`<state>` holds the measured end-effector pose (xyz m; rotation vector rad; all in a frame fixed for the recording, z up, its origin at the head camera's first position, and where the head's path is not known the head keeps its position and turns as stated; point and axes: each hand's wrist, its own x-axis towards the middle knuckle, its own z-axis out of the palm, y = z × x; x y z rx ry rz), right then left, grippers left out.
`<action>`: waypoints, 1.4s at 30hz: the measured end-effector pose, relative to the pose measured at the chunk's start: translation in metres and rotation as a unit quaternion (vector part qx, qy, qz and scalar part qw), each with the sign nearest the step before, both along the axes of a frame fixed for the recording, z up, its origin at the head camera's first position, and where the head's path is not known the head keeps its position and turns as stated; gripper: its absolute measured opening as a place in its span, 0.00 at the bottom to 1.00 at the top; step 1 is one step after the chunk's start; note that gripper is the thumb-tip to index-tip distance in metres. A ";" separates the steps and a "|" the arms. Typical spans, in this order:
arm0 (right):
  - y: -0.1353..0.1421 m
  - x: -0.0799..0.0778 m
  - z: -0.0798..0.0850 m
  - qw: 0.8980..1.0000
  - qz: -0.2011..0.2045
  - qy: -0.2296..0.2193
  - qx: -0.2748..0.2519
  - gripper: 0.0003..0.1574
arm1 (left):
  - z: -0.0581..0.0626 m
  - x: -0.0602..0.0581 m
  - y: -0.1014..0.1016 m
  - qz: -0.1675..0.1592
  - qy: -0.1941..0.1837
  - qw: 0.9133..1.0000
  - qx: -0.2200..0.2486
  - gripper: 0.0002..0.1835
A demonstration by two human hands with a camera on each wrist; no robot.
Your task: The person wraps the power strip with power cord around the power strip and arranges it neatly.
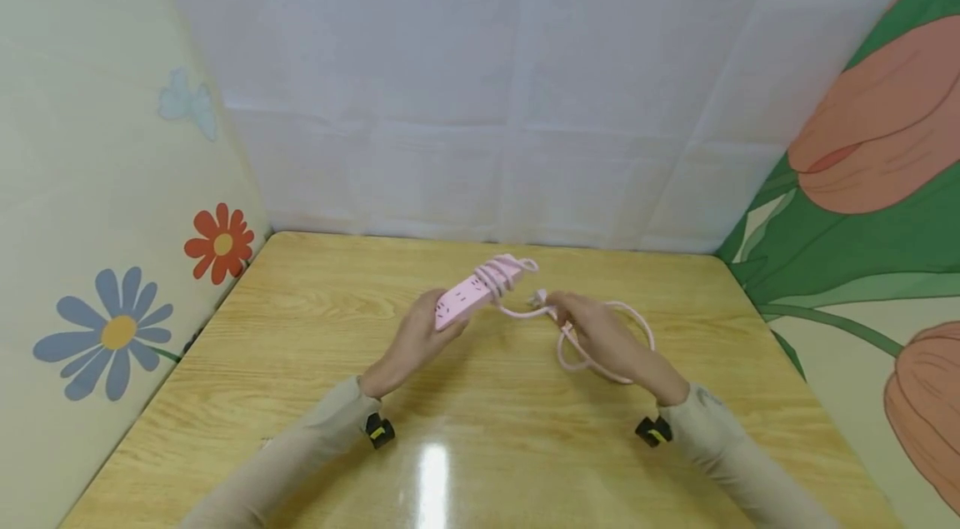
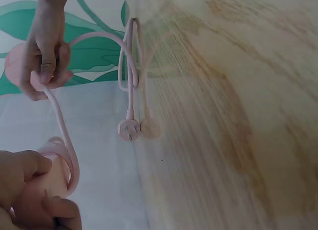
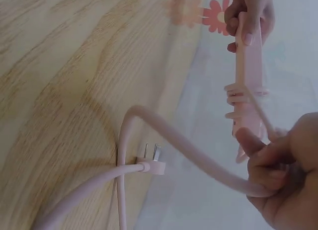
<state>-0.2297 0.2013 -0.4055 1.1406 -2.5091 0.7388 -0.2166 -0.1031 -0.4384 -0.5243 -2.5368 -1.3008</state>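
My left hand (image 1: 420, 335) grips the near end of a pink power strip (image 1: 462, 298), held tilted above the table with its sockets facing up. Several turns of the strip's pink cord (image 1: 492, 276) wrap around its far end. To the right, my right hand (image 1: 597, 331) pinches the cord between thumb and fingers, and a length of it runs from there to the strip. The loose cord loops down beyond the right hand. In the left wrist view the three-pin plug (image 2: 130, 130) hangs at the cord's end, close to the tabletop.
A wood-grain table (image 1: 300, 329) lies beneath both hands. White cloth (image 1: 465, 96) hangs behind it, with flower-patterned panels on the left (image 1: 90, 179) and right (image 1: 862, 279). Dark wrist cameras are strapped at both sleeves.
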 end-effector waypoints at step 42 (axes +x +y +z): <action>-0.006 -0.009 0.013 0.957 0.020 0.279 -0.080 0.14 | -0.007 0.004 0.001 -0.050 -0.024 0.998 -0.043 0.26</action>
